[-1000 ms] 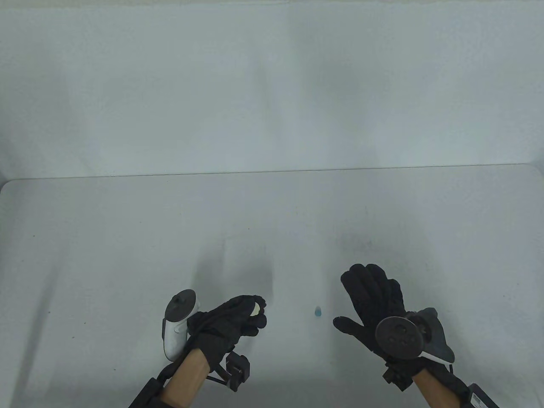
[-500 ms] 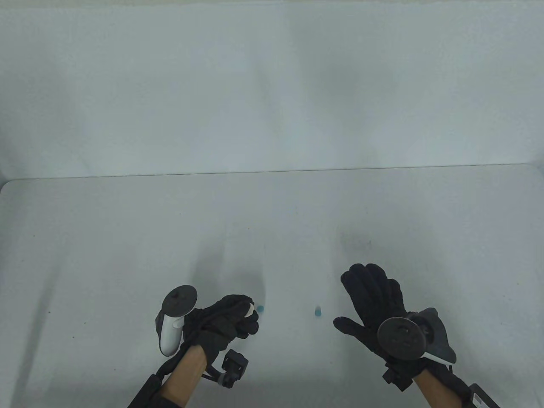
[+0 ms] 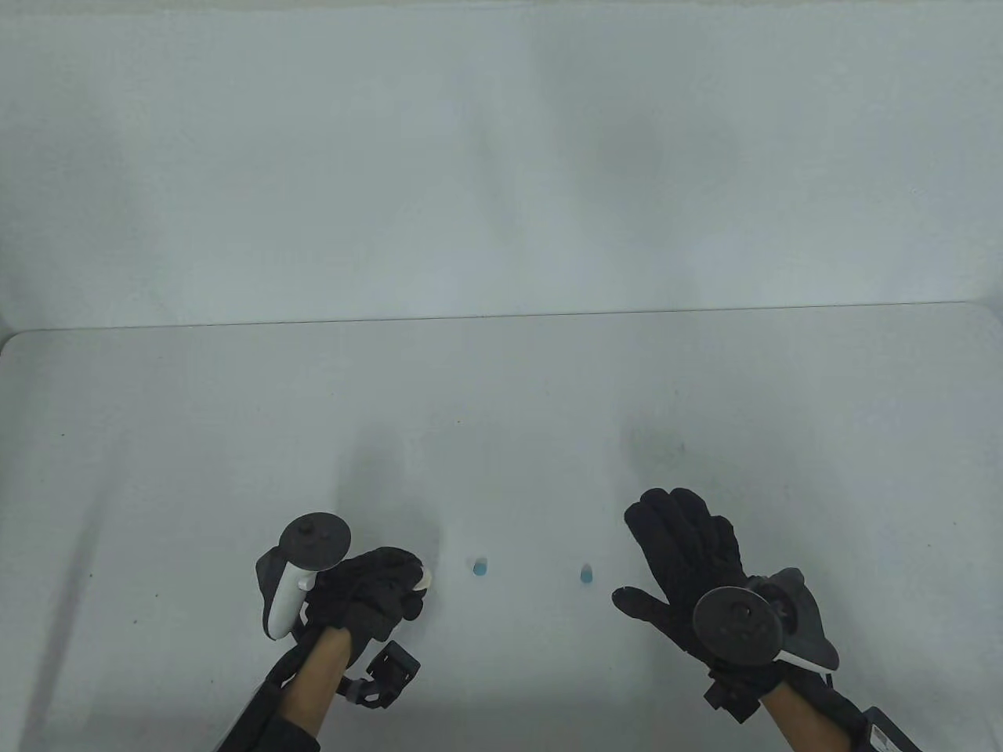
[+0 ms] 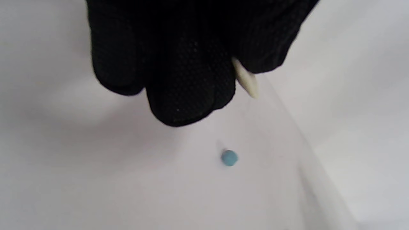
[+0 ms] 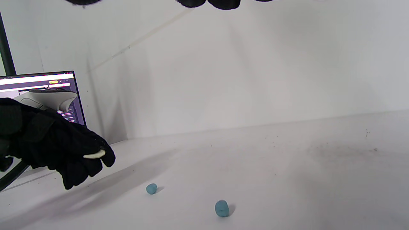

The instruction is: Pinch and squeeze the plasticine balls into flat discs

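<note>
Two small blue plasticine pieces lie apart on the white surface (image 3: 501,392), between the two gloved hands and near the front edge: the left plasticine piece (image 3: 480,565) and the right plasticine piece (image 3: 585,574). Neither piece is touched by a hand. In the right wrist view the right piece appears as a slightly upright lump standing on the surface, the left one as a smaller rounded lump; in the left wrist view the left piece appears as a rounded blue pellet lying beyond the fingertips. The left hand (image 3: 368,591) is held above the surface to the left of both pieces, its fingers curled inward into a loose fist with a whitish tip showing at the front; whether the curled fingers enclose anything cannot be told. A white tracker (image 3: 302,564) with a dark round top sits on the back of this hand. The right hand (image 3: 686,560) lies to the right of the pieces, palm downward, fingers extended forward and thumb spread toward the pieces, holding nothing. A laptop screen (image 5: 41,92) stands behind the left hand in the right wrist view
</note>
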A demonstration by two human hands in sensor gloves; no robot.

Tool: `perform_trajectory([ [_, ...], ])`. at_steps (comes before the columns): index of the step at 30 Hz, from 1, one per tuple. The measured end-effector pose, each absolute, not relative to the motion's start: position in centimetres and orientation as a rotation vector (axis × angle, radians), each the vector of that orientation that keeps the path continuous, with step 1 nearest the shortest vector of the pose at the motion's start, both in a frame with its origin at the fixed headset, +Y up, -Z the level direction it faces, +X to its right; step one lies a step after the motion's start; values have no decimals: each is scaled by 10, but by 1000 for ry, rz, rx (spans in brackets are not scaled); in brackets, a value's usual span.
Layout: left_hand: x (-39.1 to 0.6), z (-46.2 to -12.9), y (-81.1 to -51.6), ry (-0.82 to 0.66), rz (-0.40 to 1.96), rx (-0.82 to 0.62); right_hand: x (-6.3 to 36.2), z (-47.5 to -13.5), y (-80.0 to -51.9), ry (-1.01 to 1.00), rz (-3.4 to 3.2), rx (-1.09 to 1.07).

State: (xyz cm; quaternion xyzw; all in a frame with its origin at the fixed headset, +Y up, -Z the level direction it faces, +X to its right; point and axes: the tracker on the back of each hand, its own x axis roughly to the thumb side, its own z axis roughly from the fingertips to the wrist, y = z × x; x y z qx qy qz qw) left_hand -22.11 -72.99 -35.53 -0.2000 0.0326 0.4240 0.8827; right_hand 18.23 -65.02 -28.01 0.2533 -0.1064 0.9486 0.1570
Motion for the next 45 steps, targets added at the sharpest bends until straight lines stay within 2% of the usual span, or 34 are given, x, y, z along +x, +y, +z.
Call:
perform_trajectory([
  [7, -217, -354, -747, 54, 686, -466, 182, -280, -650, -301, 2713, 721],
  [17, -197, -355, -743, -27, 474, -496, 182, -280, -650, -303, 2713, 725],
  [27, -170, -354, -740, -133, 162, -423, 181, -279, -650, -305, 2713, 726],
  [36, -153, -347, -744, -222, -154, -301, 181, -280, -651, -294, 2714, 730],
  [45, -173, -352, -737, -157, 31, -344, 175, -280, -651, -290, 2717, 732],
])
